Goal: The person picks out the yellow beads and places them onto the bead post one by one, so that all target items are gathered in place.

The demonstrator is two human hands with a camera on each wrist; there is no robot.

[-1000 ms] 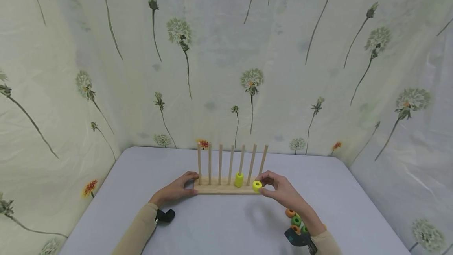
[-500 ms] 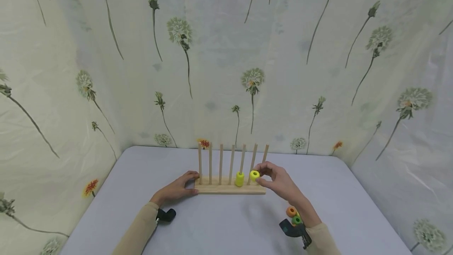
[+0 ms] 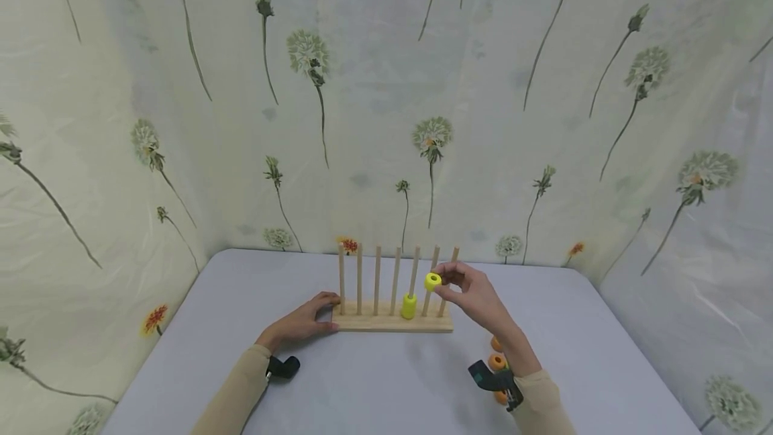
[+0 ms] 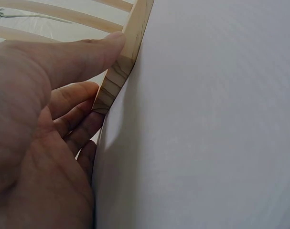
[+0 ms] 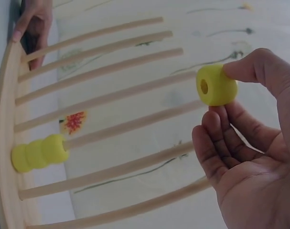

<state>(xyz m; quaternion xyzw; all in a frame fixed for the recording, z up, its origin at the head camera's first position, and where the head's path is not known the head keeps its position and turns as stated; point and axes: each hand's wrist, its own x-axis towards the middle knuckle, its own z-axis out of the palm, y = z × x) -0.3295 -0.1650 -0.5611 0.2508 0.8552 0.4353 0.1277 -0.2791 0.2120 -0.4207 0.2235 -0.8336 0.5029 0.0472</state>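
Note:
A wooden peg stand [image 3: 392, 324] with several upright pegs stands on the table. My left hand [image 3: 304, 321] grips its left end; in the left wrist view the thumb [image 4: 87, 57] lies on one side of the wood, with fingers on the other. Stacked yellow beads [image 5: 39, 152] sit at the foot of one peg, right of the middle. Between thumb and fingertips, my right hand [image 3: 474, 291] pinches another yellow bead [image 5: 216, 86]. It is held in the air near the upper part of the pegs, its hole facing the stand in the right wrist view. No peg passes through it.
Loose orange beads [image 3: 497, 362] lie on the white table [image 3: 362, 388] beneath my right forearm, which partly hides them along with other beads. A flower-printed curtain [image 3: 362, 119] hangs behind and beside the table.
My right hand has risen with the yellow bead, from near the base to the upper part of the pegs, shifting slightly left. The left hand and the stand have stayed in place.

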